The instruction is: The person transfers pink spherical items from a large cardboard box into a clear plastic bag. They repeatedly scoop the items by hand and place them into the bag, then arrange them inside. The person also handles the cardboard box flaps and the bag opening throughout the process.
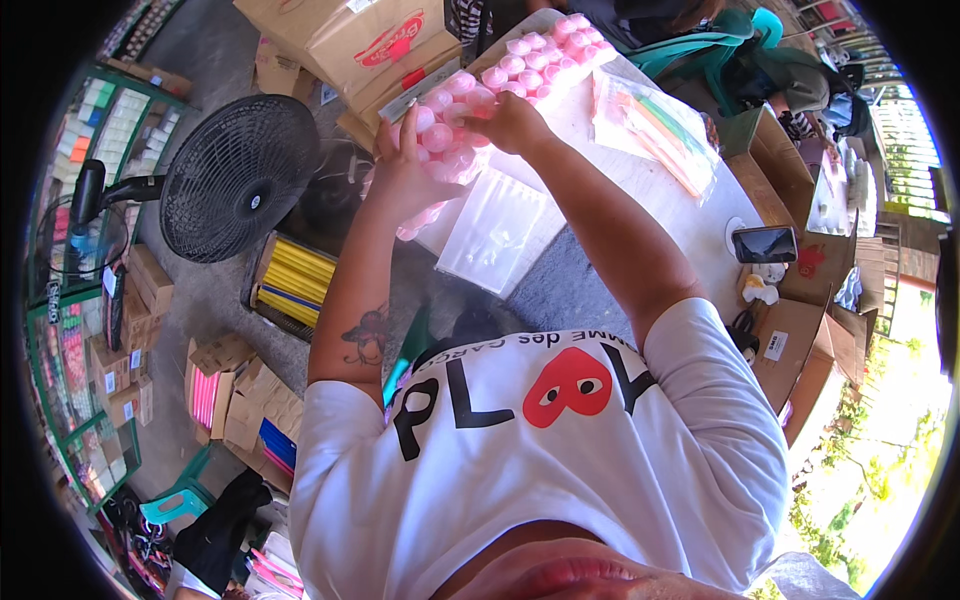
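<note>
A clear plastic bag of pink round-topped containers (437,137) lies tilted at the table's left edge, under both hands. My left hand (405,169) rests along its near left side, fingers over the top and thumb spread apart. From the right, my right hand (514,124) pinches the plastic on its upper side with bent fingers. Another group of pink containers (530,79) stands in rows just beyond, glossy under its wrap. A flat stack of clear plastic bags (495,229) lies on the table's near edge, below my hands.
The white table (697,214) also bears a clear bag with colored strips (656,135) and a phone on a stand (765,245). Large cardboard boxes (360,45) stand behind on the left. A black fan (240,180) stands left, near a crate of yellow rolls (295,277).
</note>
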The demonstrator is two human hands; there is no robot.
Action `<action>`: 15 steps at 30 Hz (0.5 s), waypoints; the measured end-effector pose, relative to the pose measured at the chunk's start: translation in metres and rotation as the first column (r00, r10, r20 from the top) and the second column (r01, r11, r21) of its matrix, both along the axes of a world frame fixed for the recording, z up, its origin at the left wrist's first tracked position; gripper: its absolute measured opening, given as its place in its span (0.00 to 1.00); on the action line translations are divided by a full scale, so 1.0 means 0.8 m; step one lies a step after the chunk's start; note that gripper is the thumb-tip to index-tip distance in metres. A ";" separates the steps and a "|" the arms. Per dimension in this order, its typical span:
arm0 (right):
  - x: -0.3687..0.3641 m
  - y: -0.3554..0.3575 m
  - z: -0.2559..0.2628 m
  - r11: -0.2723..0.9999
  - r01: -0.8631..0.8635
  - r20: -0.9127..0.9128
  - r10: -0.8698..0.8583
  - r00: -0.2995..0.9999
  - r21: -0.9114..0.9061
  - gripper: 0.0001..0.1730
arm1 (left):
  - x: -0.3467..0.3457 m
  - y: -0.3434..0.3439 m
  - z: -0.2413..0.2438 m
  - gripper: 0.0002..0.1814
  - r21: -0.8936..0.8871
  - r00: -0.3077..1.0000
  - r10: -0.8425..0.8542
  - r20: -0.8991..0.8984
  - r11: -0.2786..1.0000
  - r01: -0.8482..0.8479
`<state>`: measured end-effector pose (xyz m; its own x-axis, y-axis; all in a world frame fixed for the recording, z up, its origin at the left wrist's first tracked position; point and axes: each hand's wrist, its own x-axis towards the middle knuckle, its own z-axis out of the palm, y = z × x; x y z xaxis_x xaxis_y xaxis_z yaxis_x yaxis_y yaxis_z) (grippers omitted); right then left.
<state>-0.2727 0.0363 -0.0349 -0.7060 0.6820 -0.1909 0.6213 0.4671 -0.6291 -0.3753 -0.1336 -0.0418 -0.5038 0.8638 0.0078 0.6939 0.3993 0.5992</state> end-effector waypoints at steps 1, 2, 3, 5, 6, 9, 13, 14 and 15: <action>0.000 0.000 0.000 1.000 0.001 -0.016 -0.001 1.000 0.001 0.52 | 0.000 0.002 0.000 0.69 -0.023 1.000 -0.011 0.002 1.000 0.011; 0.001 0.000 0.001 1.000 0.003 -0.032 -0.003 0.999 0.003 0.51 | 0.001 0.004 -0.001 0.68 -0.018 1.000 -0.004 0.008 1.000 0.004; 0.000 -0.002 0.002 1.000 0.002 -0.054 -0.002 0.999 0.001 0.51 | 0.001 0.003 0.000 0.66 -0.017 1.000 0.006 0.009 1.000 -0.006; -0.006 0.017 -0.018 0.972 0.064 -0.072 -0.082 0.994 -0.224 0.46 | -0.001 0.007 0.001 0.64 0.025 1.000 -0.006 -0.008 1.000 0.006; -0.011 0.021 -0.020 0.908 0.089 -0.059 -0.124 0.991 -0.410 0.44 | -0.005 0.003 -0.003 0.64 0.060 1.000 -0.010 -0.021 0.998 0.012; -0.005 0.020 0.002 0.769 0.180 -0.007 -0.233 0.972 -0.614 0.31 | 0.007 0.009 0.002 0.63 0.135 0.999 -0.038 -0.029 0.990 0.041; 0.029 0.039 -0.015 0.488 -0.052 -0.268 -0.384 0.883 -0.871 0.25 | 0.020 0.023 -0.001 0.60 0.287 0.989 -0.151 -0.010 0.946 0.147; 0.041 0.041 -0.013 0.483 -0.101 -0.307 -0.369 0.877 -0.870 0.29 | 0.022 0.022 -0.001 0.59 0.307 0.988 -0.151 0.019 0.942 0.138; 0.058 0.045 -0.007 0.519 -0.108 -0.329 -0.355 0.875 -0.848 0.31 | 0.024 0.022 0.007 0.59 0.300 0.983 -0.179 0.039 0.941 0.159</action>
<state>-0.2260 0.0719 -0.0404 -0.7817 0.4558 -0.4256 0.1967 -0.4674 -0.8619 -0.3564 -0.1157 -0.0365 -0.3588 0.9002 0.2468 0.6914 0.0788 0.7181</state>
